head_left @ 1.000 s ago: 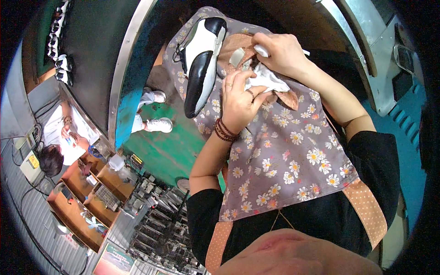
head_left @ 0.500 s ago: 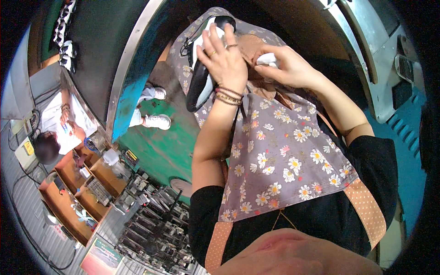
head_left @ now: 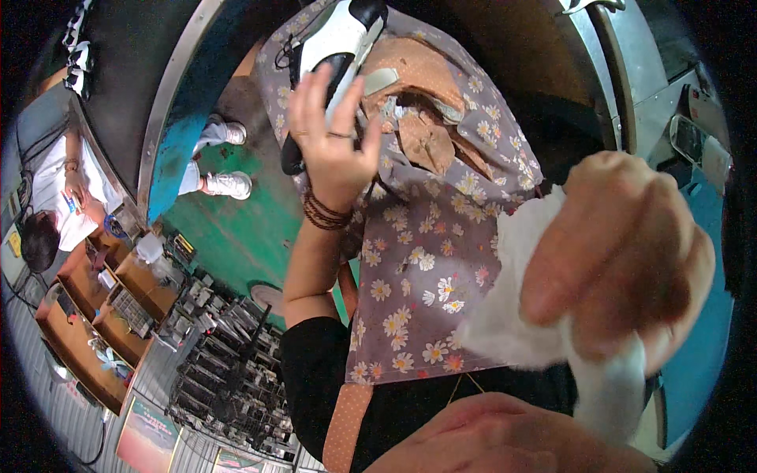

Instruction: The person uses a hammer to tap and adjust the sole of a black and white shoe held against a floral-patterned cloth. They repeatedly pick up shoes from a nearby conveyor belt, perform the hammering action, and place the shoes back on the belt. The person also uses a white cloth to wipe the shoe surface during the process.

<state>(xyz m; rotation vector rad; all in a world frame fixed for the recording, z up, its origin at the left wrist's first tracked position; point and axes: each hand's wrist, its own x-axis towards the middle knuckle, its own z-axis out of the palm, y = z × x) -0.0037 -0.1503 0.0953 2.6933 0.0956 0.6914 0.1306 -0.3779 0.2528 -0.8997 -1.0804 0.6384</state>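
Observation:
A black and white shoe [head_left: 325,43] lies on my lap, on the grey daisy-print apron [head_left: 430,260]. My left hand [head_left: 335,150] is open over the shoe's near part, its fingers spread; whether the fingertips touch it I cannot tell. Raised close to the camera, my right hand [head_left: 623,252] is closed on a crumpled white tissue [head_left: 516,296], whose loose ends hang out on both sides. In front of my left hand the apron's peach dotted pocket [head_left: 414,67] gapes, with a worn brownish piece [head_left: 426,142] and pale scraps at its opening.
A curved metal-edged bench [head_left: 169,102] runs along my left. Beyond it, another person's white shoes [head_left: 229,185] stand on the green floor, and that person's hands [head_left: 79,193] show at far left. Below are a wooden compartment shelf [head_left: 98,315] and a dark pile of metal parts [head_left: 229,374].
My right hand has come up from the pocket towards the camera with the tissue. My left hand has slid nearer me along the shoe, its fingers spreading. The view has shifted.

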